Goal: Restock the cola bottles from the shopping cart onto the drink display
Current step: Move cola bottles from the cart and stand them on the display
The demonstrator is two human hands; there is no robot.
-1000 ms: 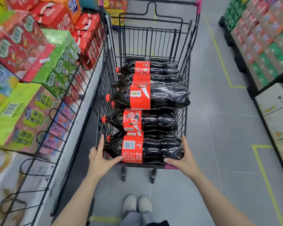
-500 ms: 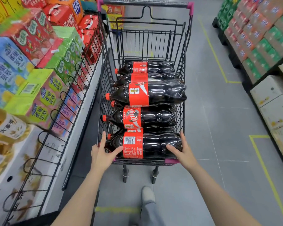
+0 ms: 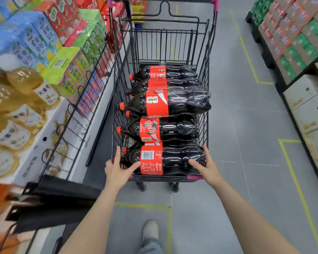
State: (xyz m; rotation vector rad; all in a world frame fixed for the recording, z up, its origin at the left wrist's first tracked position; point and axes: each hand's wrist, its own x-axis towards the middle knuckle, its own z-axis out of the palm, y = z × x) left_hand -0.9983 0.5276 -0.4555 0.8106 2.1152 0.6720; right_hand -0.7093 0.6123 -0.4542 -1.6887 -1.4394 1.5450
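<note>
Nearest cola bottle [image 3: 173, 160] lying in shopping cart [image 3: 204, 125], lower centre, gripped at ends: left hand [image 3: 117, 171] spread over neck, right hand [image 3: 206, 165] spread over base.

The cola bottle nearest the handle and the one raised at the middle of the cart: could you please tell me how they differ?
The nearest bottle has the left hand and right hand on it; the middle bottle is untouched. The nearest bottle's label shows a barcode, the middle bottle's a white swoosh. The middle bottle sits higher on the pile. Both lie sideways in the shopping cart, red caps to the left.
</note>
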